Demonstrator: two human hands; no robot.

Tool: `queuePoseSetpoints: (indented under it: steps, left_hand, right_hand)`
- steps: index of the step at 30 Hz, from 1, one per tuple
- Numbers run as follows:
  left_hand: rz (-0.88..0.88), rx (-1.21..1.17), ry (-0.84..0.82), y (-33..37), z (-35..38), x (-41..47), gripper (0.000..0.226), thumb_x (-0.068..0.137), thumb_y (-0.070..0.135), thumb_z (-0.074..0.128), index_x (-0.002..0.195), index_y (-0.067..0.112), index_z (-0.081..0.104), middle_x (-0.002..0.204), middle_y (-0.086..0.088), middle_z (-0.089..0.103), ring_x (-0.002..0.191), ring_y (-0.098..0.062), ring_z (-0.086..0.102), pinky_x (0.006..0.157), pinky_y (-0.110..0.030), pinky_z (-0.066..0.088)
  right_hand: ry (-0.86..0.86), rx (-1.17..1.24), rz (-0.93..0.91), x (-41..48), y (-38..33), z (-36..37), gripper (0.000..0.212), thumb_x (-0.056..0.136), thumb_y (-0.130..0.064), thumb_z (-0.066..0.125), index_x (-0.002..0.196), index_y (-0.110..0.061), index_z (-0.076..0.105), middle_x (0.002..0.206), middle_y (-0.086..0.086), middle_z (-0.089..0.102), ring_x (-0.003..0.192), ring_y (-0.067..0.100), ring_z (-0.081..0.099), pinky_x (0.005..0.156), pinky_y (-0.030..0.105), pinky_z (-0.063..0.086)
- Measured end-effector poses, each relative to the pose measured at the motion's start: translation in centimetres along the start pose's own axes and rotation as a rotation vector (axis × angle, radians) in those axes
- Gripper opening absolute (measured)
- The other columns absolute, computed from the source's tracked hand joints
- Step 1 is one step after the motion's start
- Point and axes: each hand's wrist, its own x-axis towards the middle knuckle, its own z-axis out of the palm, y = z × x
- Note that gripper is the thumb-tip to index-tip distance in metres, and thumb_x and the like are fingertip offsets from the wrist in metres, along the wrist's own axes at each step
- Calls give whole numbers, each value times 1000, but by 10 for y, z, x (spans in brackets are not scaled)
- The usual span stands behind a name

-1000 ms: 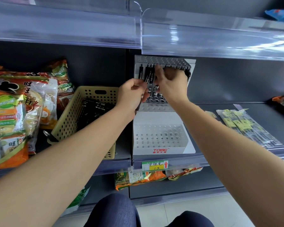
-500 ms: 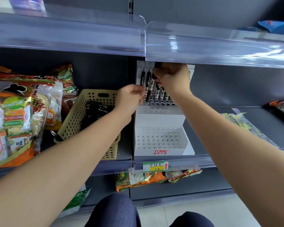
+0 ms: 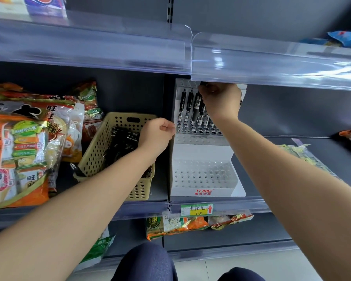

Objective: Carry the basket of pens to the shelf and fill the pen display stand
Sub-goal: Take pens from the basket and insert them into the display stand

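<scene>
A white stepped pen display stand (image 3: 203, 151) sits on the middle shelf. Several black pens (image 3: 193, 106) stand upright in its top tier; the lower tiers show bare holes. My right hand (image 3: 221, 102) is at the top tier, just under the upper shelf's clear rail, fingers curled round the top of a black pen. A beige perforated basket (image 3: 101, 147) with loose black pens (image 3: 124, 140) stands left of the stand. My left hand (image 3: 156, 134) hovers over the basket's right rim beside the stand, fingers curled, holding nothing I can see.
Snack bags (image 3: 22, 151) crowd the shelf left of the basket. Flat packets (image 3: 304, 157) lie on the shelf to the right. A clear plastic rail (image 3: 272, 63) fronts the upper shelf, overhanging the stand's top. More snack bags (image 3: 190, 224) sit on the shelf below.
My left hand has drawn back from the stand's pens to the basket's rim. My right hand has risen to the top of the pens, under the rail. The view has tilted upward.
</scene>
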Motion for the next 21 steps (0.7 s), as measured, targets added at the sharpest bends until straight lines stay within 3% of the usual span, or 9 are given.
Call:
queuePoseSetpoints:
  steps: [2, 4, 8, 18, 21]
  left_hand:
    - [2, 18, 2, -2, -1, 0, 19, 90, 10, 61, 79, 26, 64, 92, 0, 68, 94, -21, 65, 88, -43, 54]
    - [5, 30, 1, -3, -1, 0, 18, 90, 11, 62, 80, 25, 65, 94, -1, 68, 95, -21, 65, 88, -43, 54]
    - [6, 37, 0, -5, -2, 2, 14, 89, 11, 63, 83, 23, 66, 95, -2, 68, 95, -22, 64, 89, -43, 54]
    - [7, 36, -1, -6, -1, 5, 17, 88, 11, 64, 79, 25, 65, 88, 1, 67, 93, -21, 65, 87, -42, 55]
    - [-1, 33, -1, -5, -1, 5, 19, 88, 12, 64, 78, 28, 64, 88, 1, 67, 93, -21, 65, 86, -43, 55]
  right_hand:
    - [-6, -35, -23, 0, -1, 1, 15, 86, -22, 65, 84, -11, 76, 75, 1, 71, 66, 11, 55, 46, 9, 30]
    - [-27, -77, -63, -1, -1, 4, 14, 86, -20, 64, 85, -12, 76, 77, 4, 72, 69, 16, 60, 53, 21, 37]
    - [-63, -157, -85, -4, 5, 10, 15, 86, -20, 62, 90, -13, 75, 85, 7, 74, 80, 25, 67, 66, 25, 47]
    - [-65, -337, -30, -13, 15, 17, 16, 82, -25, 64, 75, -11, 70, 71, 6, 68, 66, 25, 61, 54, 23, 38]
    - [-90, -348, -2, -13, 15, 16, 21, 82, -26, 63, 75, -8, 72, 70, 9, 70, 66, 27, 64, 58, 28, 52]
